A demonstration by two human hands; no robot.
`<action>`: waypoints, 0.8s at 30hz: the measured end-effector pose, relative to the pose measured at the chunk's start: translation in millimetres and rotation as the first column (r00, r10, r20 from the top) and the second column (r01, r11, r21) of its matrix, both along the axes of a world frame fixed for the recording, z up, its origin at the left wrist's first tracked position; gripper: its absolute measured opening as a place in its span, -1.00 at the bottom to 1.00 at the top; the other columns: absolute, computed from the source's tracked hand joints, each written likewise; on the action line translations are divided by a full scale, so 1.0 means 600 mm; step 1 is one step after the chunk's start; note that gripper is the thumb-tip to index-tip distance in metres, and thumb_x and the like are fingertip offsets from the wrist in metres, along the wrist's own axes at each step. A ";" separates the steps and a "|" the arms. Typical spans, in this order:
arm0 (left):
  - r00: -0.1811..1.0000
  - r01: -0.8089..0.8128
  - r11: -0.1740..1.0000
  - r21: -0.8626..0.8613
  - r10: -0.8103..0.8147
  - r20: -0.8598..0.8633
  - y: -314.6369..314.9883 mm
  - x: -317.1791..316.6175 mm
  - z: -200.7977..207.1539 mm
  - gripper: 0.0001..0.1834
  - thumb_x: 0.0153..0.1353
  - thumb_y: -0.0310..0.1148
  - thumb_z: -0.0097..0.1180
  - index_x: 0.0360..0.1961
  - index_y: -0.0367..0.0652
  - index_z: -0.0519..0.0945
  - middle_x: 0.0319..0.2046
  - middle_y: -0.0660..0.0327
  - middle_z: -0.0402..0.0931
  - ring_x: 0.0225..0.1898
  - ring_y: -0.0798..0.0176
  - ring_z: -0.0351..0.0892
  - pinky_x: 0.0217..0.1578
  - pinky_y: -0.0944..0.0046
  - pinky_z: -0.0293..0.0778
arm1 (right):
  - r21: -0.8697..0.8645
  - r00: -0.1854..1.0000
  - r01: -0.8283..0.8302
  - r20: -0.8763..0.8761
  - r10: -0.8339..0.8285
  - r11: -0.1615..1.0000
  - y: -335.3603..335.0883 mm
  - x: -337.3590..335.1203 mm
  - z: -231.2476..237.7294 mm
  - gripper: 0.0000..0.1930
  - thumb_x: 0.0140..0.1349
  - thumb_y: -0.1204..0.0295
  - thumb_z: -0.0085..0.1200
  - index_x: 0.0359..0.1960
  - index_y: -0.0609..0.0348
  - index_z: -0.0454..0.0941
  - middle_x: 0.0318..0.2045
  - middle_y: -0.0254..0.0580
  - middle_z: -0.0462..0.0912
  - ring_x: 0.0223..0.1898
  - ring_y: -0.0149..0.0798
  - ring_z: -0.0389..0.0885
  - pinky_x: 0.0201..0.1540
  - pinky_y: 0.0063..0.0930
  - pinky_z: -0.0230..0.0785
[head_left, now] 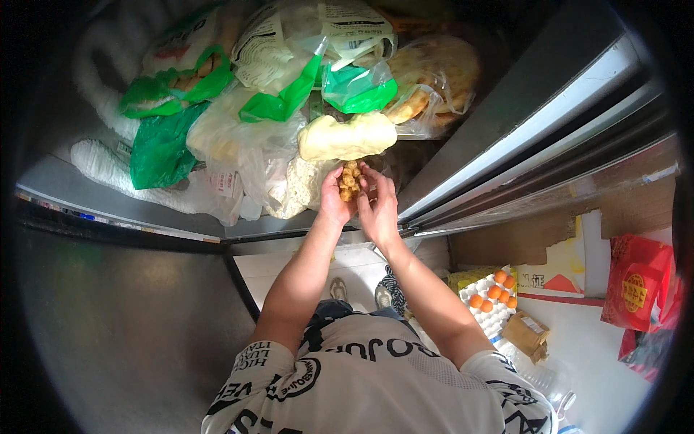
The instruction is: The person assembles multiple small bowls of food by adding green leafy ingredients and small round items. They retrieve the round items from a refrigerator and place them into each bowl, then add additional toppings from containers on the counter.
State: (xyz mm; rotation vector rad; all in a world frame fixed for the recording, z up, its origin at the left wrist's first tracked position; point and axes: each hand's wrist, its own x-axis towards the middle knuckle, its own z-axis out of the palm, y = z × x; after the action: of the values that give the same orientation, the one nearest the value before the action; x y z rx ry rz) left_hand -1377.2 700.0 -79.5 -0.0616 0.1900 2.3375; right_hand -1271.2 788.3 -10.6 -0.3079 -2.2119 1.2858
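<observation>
Both hands meet at the front edge of an open, frosted freezer compartment. Between them is a clump of small round brown balls [350, 182]; whether a clear wrapping covers it I cannot tell. My left hand [335, 198] is curled around its left side, and the fingers of my right hand [379, 204] press it from the right. Just beyond the fingertips lies a pale yellow wrapped block [348, 137]. A clear bag of whitish, bumpy food [297, 189] sits left of my left hand.
Green-and-clear bags [168, 145] and a printed bag [289, 54] fill the compartment, with bagged flat breads [437, 76] at the right. Thick frost [108, 165] coats its left side. The freezer doors [130, 311] stand open. An egg tray [473, 311], a small carton [525, 335] and a red bag [637, 283] are at right.
</observation>
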 end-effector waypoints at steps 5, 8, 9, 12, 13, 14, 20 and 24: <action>0.977 -0.102 0.994 0.023 0.096 0.189 0.010 0.009 -0.008 -0.39 0.68 -0.01 -0.29 0.45 -0.25 0.44 0.37 -0.07 0.56 0.44 -0.10 0.52 0.48 -0.28 0.41 | -0.089 0.986 0.031 0.163 -0.016 0.996 0.018 -0.011 -0.015 -0.32 0.15 0.59 0.21 0.40 0.28 0.44 0.11 0.24 0.61 0.06 0.10 0.69 0.12 -0.13 0.63; 0.988 -0.118 0.988 0.104 0.107 0.108 0.007 0.016 0.001 -0.38 0.69 0.01 -0.37 0.46 -0.23 0.40 0.49 -0.14 0.43 0.57 -0.19 0.32 0.57 -0.38 0.22 | -0.151 0.983 0.025 0.185 0.003 0.988 0.015 -0.002 -0.010 -0.32 0.16 0.57 0.25 0.40 0.27 0.45 0.14 0.19 0.58 0.03 -0.04 0.71 0.05 -0.21 0.67; 0.989 -0.119 0.987 0.111 0.108 0.098 0.008 0.018 0.006 -0.39 0.70 0.01 -0.36 0.42 -0.24 0.44 0.50 -0.16 0.41 0.58 -0.21 0.30 0.58 -0.37 0.19 | -0.150 0.981 0.027 0.193 0.003 0.988 0.013 0.002 -0.008 -0.32 0.16 0.57 0.26 0.40 0.26 0.46 0.15 0.18 0.57 0.04 -0.03 0.71 0.06 -0.22 0.66; 0.988 -0.135 0.988 0.078 0.127 0.089 0.009 0.024 0.020 -0.37 0.69 0.04 -0.42 0.44 -0.18 0.41 0.56 -0.17 0.33 0.62 -0.22 0.22 0.60 -0.34 0.15 | -0.075 0.989 0.012 0.147 -0.001 0.997 0.005 0.013 0.001 -0.30 0.15 0.53 0.36 0.38 0.26 0.46 0.15 0.18 0.58 0.08 0.08 0.68 0.12 -0.16 0.64; 0.989 -0.139 0.988 0.062 0.135 0.067 0.008 0.026 0.024 -0.36 0.69 0.05 -0.43 0.44 -0.18 0.40 0.58 -0.17 0.31 0.63 -0.22 0.21 0.61 -0.32 0.14 | -0.031 0.996 0.006 0.092 -0.003 0.999 0.004 0.013 0.002 -0.29 0.14 0.51 0.40 0.38 0.26 0.46 0.14 0.19 0.58 0.09 0.13 0.67 0.15 -0.13 0.63; 0.989 -0.140 0.988 0.061 0.137 0.051 0.008 0.028 0.028 -0.35 0.69 0.06 -0.45 0.45 -0.18 0.39 0.59 -0.17 0.29 0.63 -0.22 0.20 0.62 -0.30 0.12 | -0.003 0.995 0.002 0.102 -0.002 1.000 0.003 0.012 0.002 -0.27 0.13 0.49 0.45 0.38 0.26 0.46 0.15 0.16 0.57 0.09 0.09 0.68 0.10 -0.17 0.64; 0.991 -0.132 0.987 0.095 0.131 0.021 0.005 0.039 0.032 -0.33 0.68 0.08 -0.47 0.50 -0.15 0.35 0.64 -0.11 0.21 0.68 -0.21 0.09 0.65 -0.26 0.03 | 0.047 0.998 -0.007 0.070 0.004 0.999 0.000 0.006 -0.007 -0.18 0.02 0.40 0.64 0.35 0.28 0.50 0.15 0.12 0.58 0.06 0.06 0.68 0.09 -0.20 0.63; 0.994 -0.111 0.974 0.196 0.105 0.038 -0.001 0.043 0.027 -0.34 0.67 0.08 -0.39 0.50 -0.11 0.40 0.66 -0.06 0.18 0.69 -0.21 0.04 0.64 -0.33 0.00 | -0.046 0.996 -0.041 0.076 0.044 0.998 -0.002 0.022 0.004 -0.32 0.12 0.43 0.56 0.27 0.34 0.53 0.12 0.17 0.61 0.10 0.17 0.68 0.18 -0.10 0.60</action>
State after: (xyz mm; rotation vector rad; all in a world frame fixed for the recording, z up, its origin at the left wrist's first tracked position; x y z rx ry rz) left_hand -1351.7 699.6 -63.3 -0.0063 -0.0620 2.4502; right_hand -1258.1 787.2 -8.0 -0.3347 -2.2679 1.3684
